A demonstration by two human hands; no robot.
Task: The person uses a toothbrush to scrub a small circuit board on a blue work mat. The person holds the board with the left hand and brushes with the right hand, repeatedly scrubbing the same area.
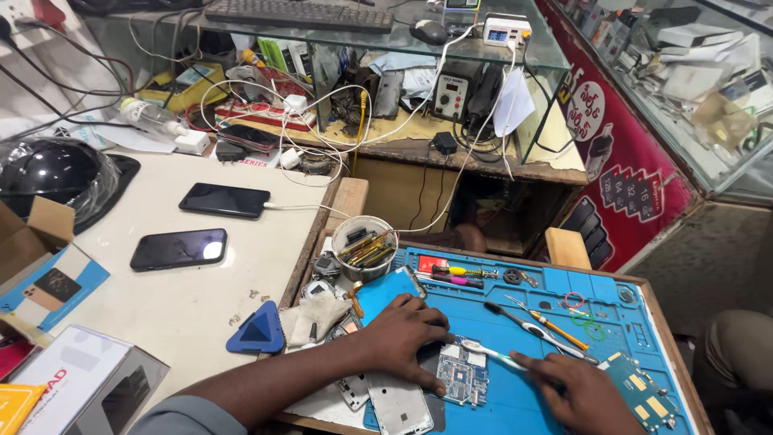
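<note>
The right hand is closing its grip on the handle of a white toothbrush, bristle end lying on the upper edge of a bare circuit board. The left hand is pressing flat, fingers spread, holding nothing; its fingertips are touching the board's left edge and pinning it to the blue work mat. The board is lying on the mat between the two hands, just beside a white phone frame. Judgement: the step in hand is brush-cleaning of the board; the next stroke is calling for light pressure, with the left hand keeping the board from sliding. A second brush with a dark head and orange-handled tweezers are lying near, above the right hand. A smaller green board is sitting just beside the right hand. A tool cup is standing at the mat's upper left corner. Two dark phones are resting well apart on the pale surface.
</note>
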